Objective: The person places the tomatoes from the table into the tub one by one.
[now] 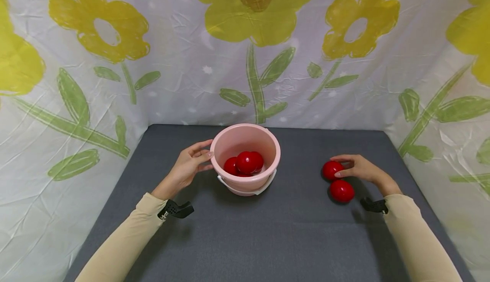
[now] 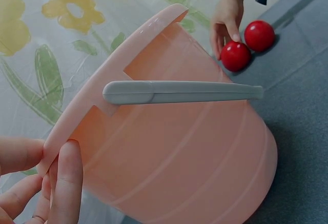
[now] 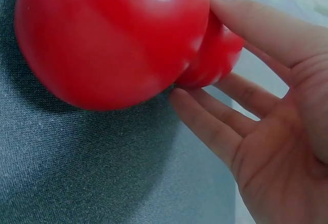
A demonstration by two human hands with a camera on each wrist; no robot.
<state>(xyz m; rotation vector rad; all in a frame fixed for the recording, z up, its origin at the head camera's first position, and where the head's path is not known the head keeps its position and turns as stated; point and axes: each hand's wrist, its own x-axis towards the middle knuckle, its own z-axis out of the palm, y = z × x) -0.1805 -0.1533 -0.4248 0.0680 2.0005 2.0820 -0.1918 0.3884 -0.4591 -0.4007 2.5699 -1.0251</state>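
A pink bucket stands upright at the middle of the dark table, its pale handle hanging down in front. Several shiny red balls lie inside it. My left hand pinches the bucket's rim from the left between thumb and fingers, as the left wrist view shows up close. Over on the right, two more red balls sit side by side. Around the farther red ball my right hand curls its thumb and fingers. The nearer red ball partly hides that grip in the right wrist view.
The dark cloth-covered table reaches back to a white curtain printed with yellow flowers, which also hangs along both sides. Black straps with a camera sit on the left wrist and the right wrist.
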